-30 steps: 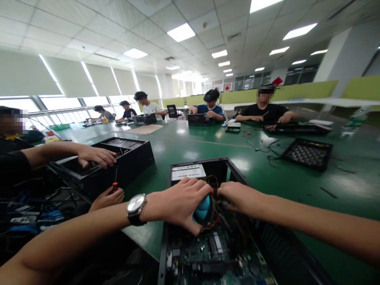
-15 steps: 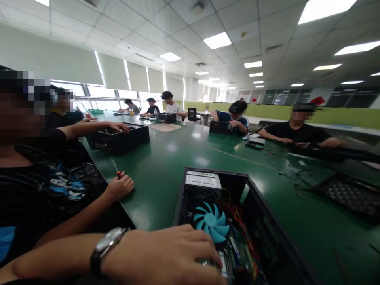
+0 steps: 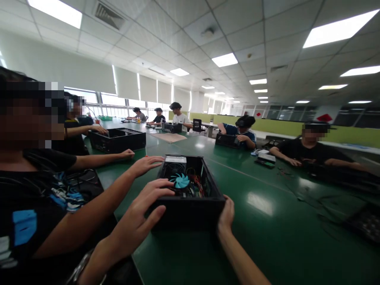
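Note:
An open black computer case [image 3: 190,211] lies on the green table, with a light-blue fan [image 3: 180,181], a power supply and coloured wires inside. My left hand [image 3: 138,217], a watch on its wrist, is at the near left edge of the case; its fingers are spread and reach over the rim. Around the near right corner wraps my right hand [image 3: 226,215], its fingers partly hidden along the side wall. A co-worker's hand [image 3: 147,165] rests at the far left edge of the same case.
Another open black case [image 3: 118,139] stands at the table's far left, with a person's hand on it. Across the green table [image 3: 255,237] people work at more cases. Cables and a dark perforated panel [image 3: 366,221] lie at the right.
The case now sits farther from me and more to the left. My left hand has drawn back from its inside to the edge. My right hand and the co-worker's hand have come onto it.

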The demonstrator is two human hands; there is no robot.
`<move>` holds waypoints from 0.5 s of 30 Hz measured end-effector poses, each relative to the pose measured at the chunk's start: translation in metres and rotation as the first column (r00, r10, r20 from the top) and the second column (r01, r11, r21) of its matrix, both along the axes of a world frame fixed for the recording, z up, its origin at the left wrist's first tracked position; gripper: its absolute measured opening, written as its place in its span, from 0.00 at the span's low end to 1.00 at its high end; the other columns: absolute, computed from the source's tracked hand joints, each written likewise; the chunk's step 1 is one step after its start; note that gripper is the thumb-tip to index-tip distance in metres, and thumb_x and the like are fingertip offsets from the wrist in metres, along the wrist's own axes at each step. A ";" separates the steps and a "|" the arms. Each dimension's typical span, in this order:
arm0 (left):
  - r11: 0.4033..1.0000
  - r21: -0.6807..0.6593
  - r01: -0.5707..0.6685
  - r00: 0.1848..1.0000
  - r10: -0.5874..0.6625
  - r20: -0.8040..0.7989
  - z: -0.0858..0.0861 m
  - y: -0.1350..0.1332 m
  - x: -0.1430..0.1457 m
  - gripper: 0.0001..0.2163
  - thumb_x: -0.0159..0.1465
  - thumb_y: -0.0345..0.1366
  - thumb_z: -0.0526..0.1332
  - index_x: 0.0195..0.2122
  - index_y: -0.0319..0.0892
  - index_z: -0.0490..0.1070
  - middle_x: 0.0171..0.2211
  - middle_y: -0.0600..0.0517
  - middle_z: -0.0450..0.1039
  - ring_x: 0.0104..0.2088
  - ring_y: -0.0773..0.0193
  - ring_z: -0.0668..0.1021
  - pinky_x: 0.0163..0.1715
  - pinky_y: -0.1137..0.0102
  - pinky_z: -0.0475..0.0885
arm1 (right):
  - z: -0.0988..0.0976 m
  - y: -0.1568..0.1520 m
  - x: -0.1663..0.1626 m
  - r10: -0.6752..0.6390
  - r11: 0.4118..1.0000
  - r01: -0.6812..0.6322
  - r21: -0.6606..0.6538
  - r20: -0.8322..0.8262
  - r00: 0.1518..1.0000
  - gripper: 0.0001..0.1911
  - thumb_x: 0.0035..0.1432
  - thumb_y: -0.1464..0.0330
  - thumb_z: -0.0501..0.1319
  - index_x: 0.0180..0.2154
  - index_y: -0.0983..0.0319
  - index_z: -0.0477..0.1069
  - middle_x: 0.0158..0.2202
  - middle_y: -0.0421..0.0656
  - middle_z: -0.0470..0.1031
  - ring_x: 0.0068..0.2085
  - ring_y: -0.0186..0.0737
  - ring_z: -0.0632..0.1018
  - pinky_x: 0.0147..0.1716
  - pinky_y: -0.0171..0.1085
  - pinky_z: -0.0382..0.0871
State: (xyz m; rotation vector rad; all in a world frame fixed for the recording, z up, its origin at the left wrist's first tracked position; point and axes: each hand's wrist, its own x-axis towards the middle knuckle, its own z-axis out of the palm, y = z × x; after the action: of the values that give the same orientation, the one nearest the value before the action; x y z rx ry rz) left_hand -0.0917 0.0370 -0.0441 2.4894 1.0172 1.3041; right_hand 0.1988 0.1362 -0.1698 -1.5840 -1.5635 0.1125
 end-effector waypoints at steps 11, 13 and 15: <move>0.891 -0.033 0.453 0.842 -0.440 -0.311 -0.073 0.004 0.060 0.09 0.71 0.35 0.58 0.51 0.48 0.68 0.51 0.50 0.75 0.56 0.58 0.72 0.58 0.64 0.68 | -0.024 0.012 0.011 0.090 0.995 -0.092 -0.029 -0.074 0.993 0.22 0.72 0.62 0.44 0.58 0.65 0.64 0.53 0.54 0.72 0.53 0.46 0.76 0.55 0.46 0.70; 0.880 -0.100 0.465 0.812 -0.469 -0.349 -0.087 0.022 0.075 0.09 0.70 0.36 0.60 0.50 0.48 0.69 0.51 0.51 0.75 0.55 0.59 0.72 0.57 0.64 0.67 | -0.035 -0.025 0.050 0.146 0.989 -0.146 0.011 0.011 0.989 0.20 0.69 0.61 0.50 0.58 0.59 0.65 0.53 0.50 0.74 0.53 0.48 0.77 0.56 0.47 0.71; 0.870 -0.123 0.478 0.788 -0.487 -0.377 -0.100 0.044 0.094 0.09 0.69 0.36 0.60 0.49 0.47 0.69 0.49 0.51 0.75 0.53 0.60 0.73 0.54 0.64 0.68 | -0.049 -0.057 0.091 0.161 0.985 -0.167 0.039 0.121 0.979 0.20 0.67 0.62 0.53 0.59 0.55 0.66 0.53 0.47 0.75 0.53 0.50 0.78 0.54 0.49 0.73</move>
State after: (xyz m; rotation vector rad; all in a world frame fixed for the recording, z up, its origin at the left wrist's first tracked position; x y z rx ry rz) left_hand 0.0027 0.0814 -0.1443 2.7969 0.3760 0.6431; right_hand 0.2896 0.0792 -0.2191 -1.4443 -1.7748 0.0713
